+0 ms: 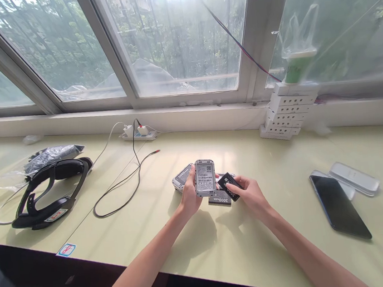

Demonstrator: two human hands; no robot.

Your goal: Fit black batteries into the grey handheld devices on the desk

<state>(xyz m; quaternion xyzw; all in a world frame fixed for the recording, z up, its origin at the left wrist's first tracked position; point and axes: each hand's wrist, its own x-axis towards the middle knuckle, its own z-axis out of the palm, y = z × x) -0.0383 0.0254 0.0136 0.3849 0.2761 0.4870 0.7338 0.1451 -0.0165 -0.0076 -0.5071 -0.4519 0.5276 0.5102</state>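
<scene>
My left hand (190, 195) grips a small white device (205, 177) with rounded corners. Its open back, with a printed label and a QR code, faces me. Just to the right, my right hand (250, 194) pinches a black battery (229, 187) marked 3000, tilted and apart from the device's label. Below them on the table lies another black battery (219, 198) marked 3000mAh, partly covered. Behind my left fingers rests a second device (183, 178) with a black 3000mAh battery in it. A further pale piece behind the held battery is mostly hidden.
On the left lie a black headset (51, 194) and a plastic-wrapped bundle (54, 156). A black cable (138, 169) runs from a power strip (139, 135). At right are a phone (340, 204), a clear case (354, 178), and stacked white boxes (282, 115) topped by a bagged cup (299, 66).
</scene>
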